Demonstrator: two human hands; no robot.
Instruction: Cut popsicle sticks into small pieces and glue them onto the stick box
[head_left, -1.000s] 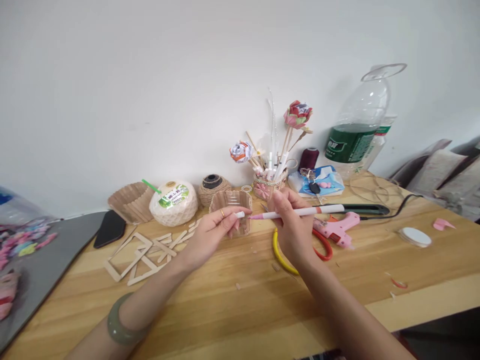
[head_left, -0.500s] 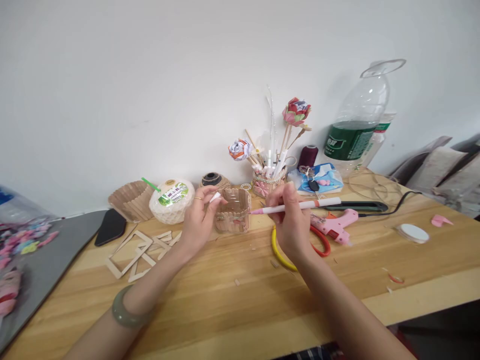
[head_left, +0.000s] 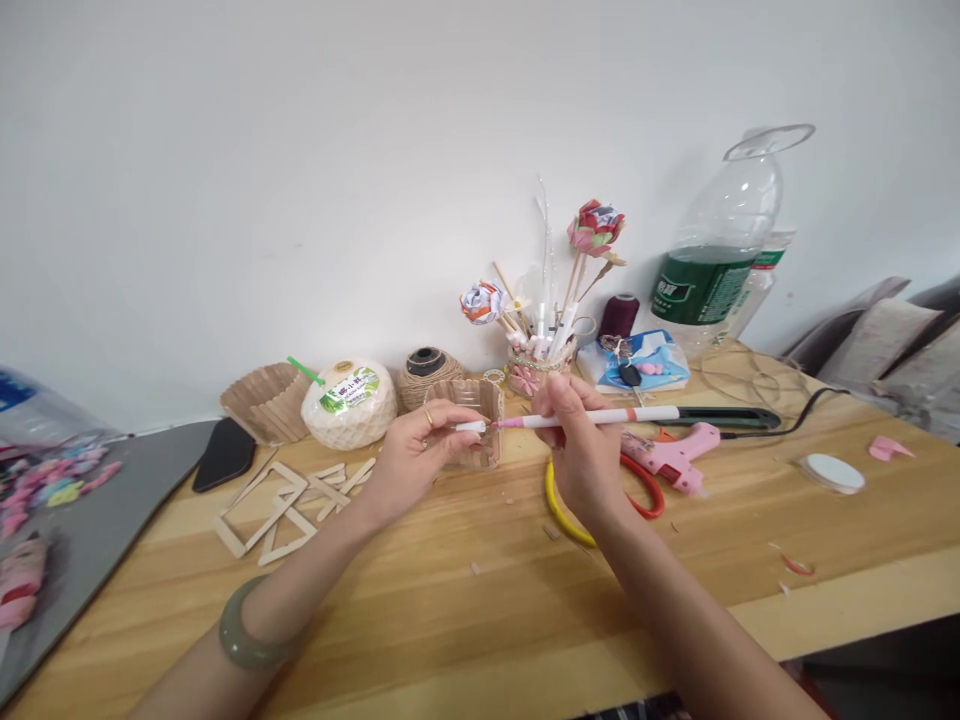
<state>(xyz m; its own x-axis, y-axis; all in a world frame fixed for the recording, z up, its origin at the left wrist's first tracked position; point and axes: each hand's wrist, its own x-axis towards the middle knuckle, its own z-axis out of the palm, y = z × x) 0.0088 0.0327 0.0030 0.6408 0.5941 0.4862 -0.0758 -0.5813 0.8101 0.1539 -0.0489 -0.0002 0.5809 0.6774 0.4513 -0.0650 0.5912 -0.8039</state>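
Between its thumb and fingers my left hand (head_left: 420, 448) pinches a small white pen cap (head_left: 471, 427). My right hand (head_left: 576, 440) grips a white felt-tip pen (head_left: 630, 414) with a pink tip, held nearly level and pointing left. The tip is right at the cap's mouth; whether it has entered I cannot tell. Just behind the cap stands a small wooden-stick basket (head_left: 480, 400), partly covered by my left hand. Below my right hand lie scissors (head_left: 555, 500) with yellow and red handles, partly hidden by it.
A pink glue gun (head_left: 682, 458) with a black cord lies to the right. Behind are a twine spool (head_left: 427, 372), a wrapped coconut (head_left: 349, 405), a decorated pot (head_left: 525, 370) of pens and paper flowers, and a large bottle (head_left: 705, 280). Stick frames (head_left: 277, 515) lie at left.
My left hand has turned and lowered the cap, moving it right to meet the pen tip in front of the basket. My right hand holds the pen nearly still.
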